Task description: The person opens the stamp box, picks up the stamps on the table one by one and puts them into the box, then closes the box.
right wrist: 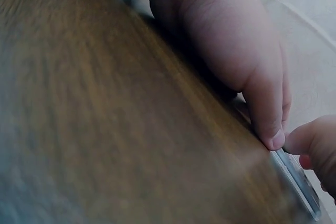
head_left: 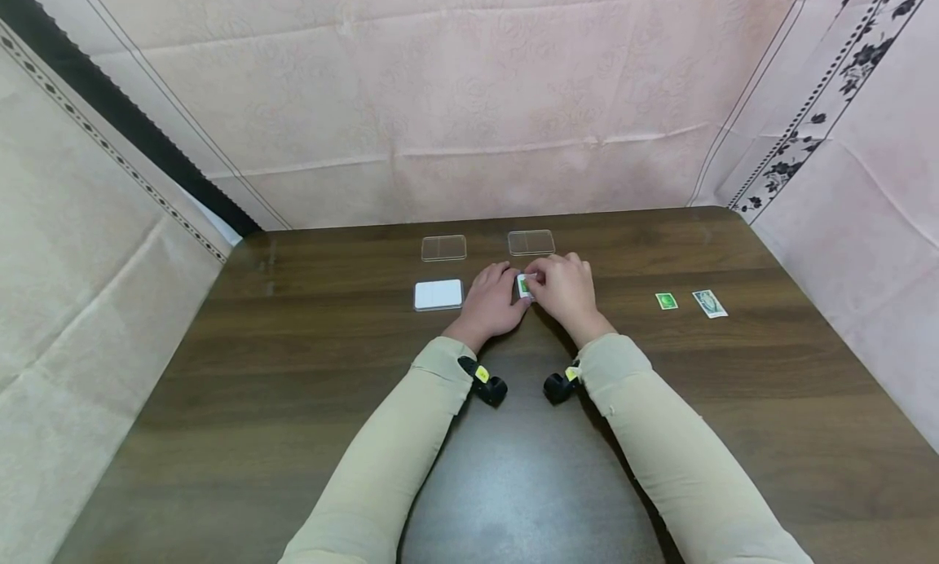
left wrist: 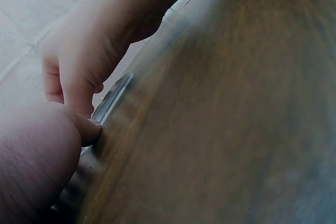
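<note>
A small white-backed case with a green stamp on it lies between the two hands. My left hand grips the case from the left, its thumb at the near edge. From the right, my right hand pinches at the stamp with curled fingers; the fingertips cover part of it. In the left wrist view the case shows edge-on between the left hand and the right hand. The right wrist view shows the left hand's thumb on the case, with the right hand beside it.
Two clear cases lie at the table's far side. A white case is left of the left hand. Farther right lie a small green stamp and a larger pale one on the brown table.
</note>
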Motion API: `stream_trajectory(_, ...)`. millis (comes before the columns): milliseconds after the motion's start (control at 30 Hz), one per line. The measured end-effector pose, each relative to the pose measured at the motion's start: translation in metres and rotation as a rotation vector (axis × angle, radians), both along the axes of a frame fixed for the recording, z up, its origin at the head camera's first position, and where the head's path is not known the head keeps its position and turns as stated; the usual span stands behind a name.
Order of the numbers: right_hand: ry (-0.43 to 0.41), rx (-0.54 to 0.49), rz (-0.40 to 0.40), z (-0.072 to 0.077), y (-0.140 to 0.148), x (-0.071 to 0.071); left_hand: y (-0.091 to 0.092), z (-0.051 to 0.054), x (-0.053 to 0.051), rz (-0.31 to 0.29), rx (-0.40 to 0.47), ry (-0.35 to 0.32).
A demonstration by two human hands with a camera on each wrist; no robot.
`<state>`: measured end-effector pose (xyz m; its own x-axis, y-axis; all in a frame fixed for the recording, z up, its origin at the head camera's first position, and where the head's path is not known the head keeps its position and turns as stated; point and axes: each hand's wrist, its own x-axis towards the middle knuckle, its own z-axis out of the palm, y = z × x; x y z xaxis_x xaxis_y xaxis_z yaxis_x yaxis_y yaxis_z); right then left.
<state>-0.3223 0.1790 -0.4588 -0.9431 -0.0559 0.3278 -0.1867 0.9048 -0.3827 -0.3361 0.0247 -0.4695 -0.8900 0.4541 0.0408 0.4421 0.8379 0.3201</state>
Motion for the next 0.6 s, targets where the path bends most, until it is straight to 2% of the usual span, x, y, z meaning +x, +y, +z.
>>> stream_trajectory(233,0.036,-0.071,0.012,0.0,0.006,0.0,0.0,0.002,0.002,0.008,0.006,-0.009)
stream_trajectory(433,0.186,-0.185,-0.026,0.001,0.03,0.005,-0.001,0.006,0.005,0.01,0.03,-0.017)
stream_trajectory(600,0.302,-0.189,-0.071,-0.004,0.065,0.014,-0.003,0.006,0.005,-0.012,0.04,-0.019)
